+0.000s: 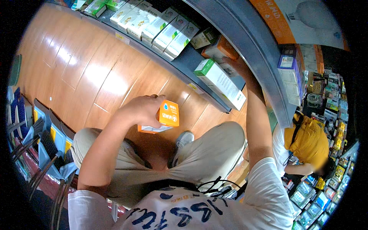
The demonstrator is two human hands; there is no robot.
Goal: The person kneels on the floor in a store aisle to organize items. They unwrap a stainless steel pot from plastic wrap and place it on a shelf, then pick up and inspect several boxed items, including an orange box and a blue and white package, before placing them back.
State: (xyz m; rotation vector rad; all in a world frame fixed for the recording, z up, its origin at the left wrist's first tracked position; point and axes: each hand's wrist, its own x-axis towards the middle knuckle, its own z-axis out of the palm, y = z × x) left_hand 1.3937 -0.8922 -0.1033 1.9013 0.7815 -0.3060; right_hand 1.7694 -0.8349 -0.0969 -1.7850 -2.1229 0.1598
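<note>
My left hand (148,110) holds a small orange-and-white cardboard box (169,115) above the floor between my knees; it looks like a light bulb carton and bears printing. With my right arm stretched out beneath the grey upper shelf, my right hand (236,65) reaches into the lower shelf. Its fingers are at an orange box (220,49) lying at the back. The shelf edge and shadow partly hide that hand, so its grip is unclear. Just in front of it, a white carton with a green end (220,83) sticks out over the lower shelf's edge.
White-and-green cartons (174,34) stand in a row along the lower shelf (184,69). The curved grey upper shelf (244,37) overhangs my right arm. Dustpans with brushes (47,143) stand at my left. Another person in yellow (307,141) bends near packed goods at my right.
</note>
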